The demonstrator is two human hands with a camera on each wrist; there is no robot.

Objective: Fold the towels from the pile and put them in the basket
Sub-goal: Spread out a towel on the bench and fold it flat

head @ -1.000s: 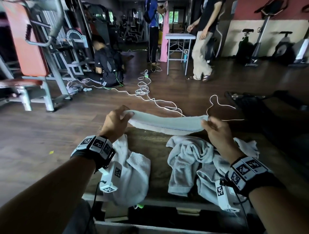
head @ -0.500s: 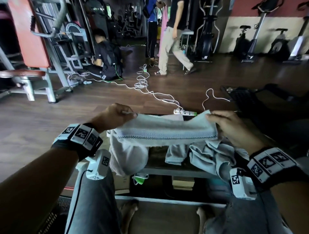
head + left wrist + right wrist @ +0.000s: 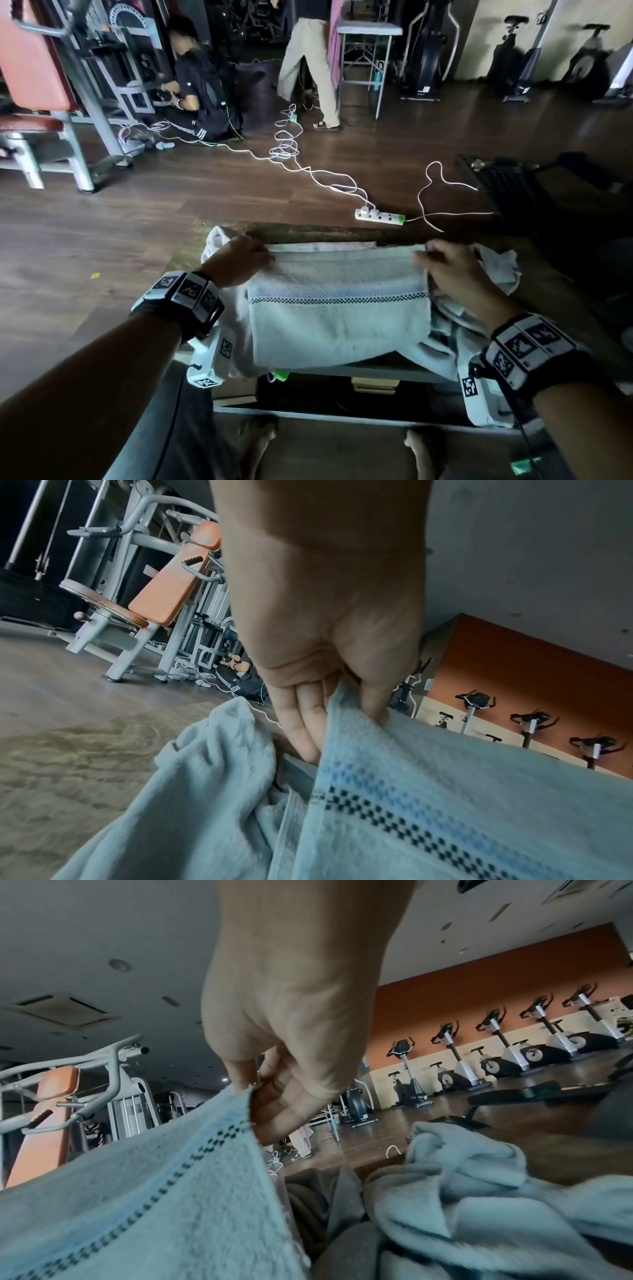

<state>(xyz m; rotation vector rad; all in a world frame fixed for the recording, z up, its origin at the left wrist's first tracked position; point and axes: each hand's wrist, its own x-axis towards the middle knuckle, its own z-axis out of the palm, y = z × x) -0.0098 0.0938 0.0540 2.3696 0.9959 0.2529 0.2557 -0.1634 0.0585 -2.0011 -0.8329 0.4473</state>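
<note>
Now the left hand (image 3: 239, 260) and right hand (image 3: 448, 270) are each pinching a far corner of the striped towel (image 3: 337, 318), which is lying across the bench (image 3: 308, 231) over the pile of towels (image 3: 479, 1204). Its long axis is running left to right between the hands, both equally near, so a next fold would likely bring one end across to the other.

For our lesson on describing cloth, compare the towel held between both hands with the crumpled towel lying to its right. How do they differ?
The held towel is spread flat and smooth; the crumpled towel lies bunched in folds. The left hand and right hand pinch the held towel's corners; nothing grips the crumpled one. Both look pale and fluffy.
</note>
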